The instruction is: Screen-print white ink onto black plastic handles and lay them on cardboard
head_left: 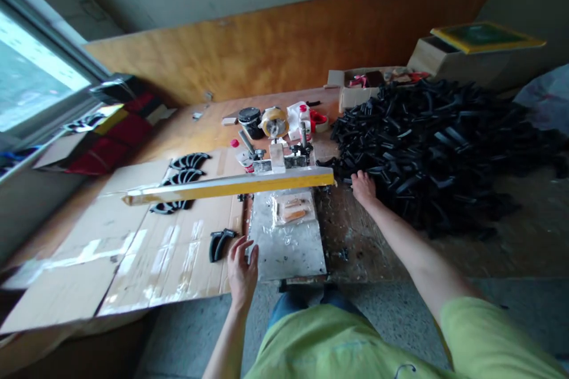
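Observation:
My left hand (242,271) hangs over the cardboard's right edge, holding nothing, with thumb and fingers apart. Just left of it, a couple of black curved plastic parts (220,244) lie together. At the left edge of a large heap of similar black parts (427,148), my right hand (364,188) has its fingers bent against a black curved plastic part; the fingertips are partly hidden. Between the hands stands a metal fixture (279,157) with a long yellow-sided bar (231,186) across its front. A grey plate (288,251) below carries a clear packet (294,210) with orange-brown pieces.
Rows of black curved parts (186,176) lie on the flattened cardboard (164,254) at left. Behind the fixture are a black tub (249,122), a tape roll (274,123) and a red-capped bottle (304,113). Cartons (358,98) stand behind the heap; red boxes (106,139) sit by the window.

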`<move>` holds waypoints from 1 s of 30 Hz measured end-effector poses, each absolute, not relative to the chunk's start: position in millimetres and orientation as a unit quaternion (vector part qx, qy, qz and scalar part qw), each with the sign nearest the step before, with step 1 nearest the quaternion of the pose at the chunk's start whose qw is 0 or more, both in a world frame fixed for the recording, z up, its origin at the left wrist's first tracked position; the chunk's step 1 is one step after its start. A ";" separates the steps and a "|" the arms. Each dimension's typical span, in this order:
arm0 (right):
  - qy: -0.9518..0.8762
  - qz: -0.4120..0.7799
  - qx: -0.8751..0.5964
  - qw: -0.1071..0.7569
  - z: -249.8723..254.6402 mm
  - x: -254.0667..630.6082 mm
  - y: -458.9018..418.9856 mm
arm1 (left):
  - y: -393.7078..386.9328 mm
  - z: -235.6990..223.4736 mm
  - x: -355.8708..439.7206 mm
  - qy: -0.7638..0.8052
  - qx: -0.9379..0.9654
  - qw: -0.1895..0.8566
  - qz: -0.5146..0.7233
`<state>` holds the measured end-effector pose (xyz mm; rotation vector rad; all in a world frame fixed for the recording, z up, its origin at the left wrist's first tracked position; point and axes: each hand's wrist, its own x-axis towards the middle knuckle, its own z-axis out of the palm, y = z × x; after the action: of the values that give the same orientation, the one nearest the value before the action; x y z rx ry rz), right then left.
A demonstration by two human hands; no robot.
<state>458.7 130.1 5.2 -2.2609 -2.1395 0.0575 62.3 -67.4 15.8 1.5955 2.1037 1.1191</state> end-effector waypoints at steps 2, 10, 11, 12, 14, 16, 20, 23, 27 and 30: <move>-0.690 0.014 -0.723 0.014 -1.0 456.9 126.6 | -71.2 15.4 58.0 0.732 0.544 0.136 0.388; -0.655 0.268 -0.678 0.200 -7.9 423.8 76.0 | -64.8 10.5 39.3 0.744 0.514 0.149 0.401; -0.672 0.264 -0.651 0.234 -2.3 405.8 72.2 | -58.6 13.1 38.2 0.737 0.521 0.147 0.406; -0.696 0.251 -0.623 0.256 4.0 385.3 69.7 | -51.0 16.8 37.3 0.729 0.526 0.144 0.412; -0.749 0.218 -0.565 0.266 15.9 342.2 68.5 | -32.6 27.7 35.4 0.715 0.529 0.146 0.433; -0.790 0.197 -0.523 0.251 22.6 306.2 70.3 | -12.0 43.2 32.4 0.697 0.522 0.159 0.466; -0.816 0.169 -0.515 0.203 19.9 276.0 69.7 | 28.0 85.2 22.2 0.645 0.485 0.183 0.562; -0.819 0.141 -0.529 0.171 16.8 274.7 60.8 | 54.7 117.3 15.1 0.599 0.447 0.210 0.630; -0.825 0.122 -0.525 0.168 21.8 281.8 57.1 | 75.3 140.4 14.7 0.541 0.466 0.298 0.633; -0.782 0.132 -0.575 0.200 32.0 309.3 73.0 | 67.0 138.4 14.8 0.539 0.478 0.311 0.619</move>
<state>309.3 73.0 32.0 -1.6072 -2.1876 0.3680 14.8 67.0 138.4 1.2626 1.4233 1.6353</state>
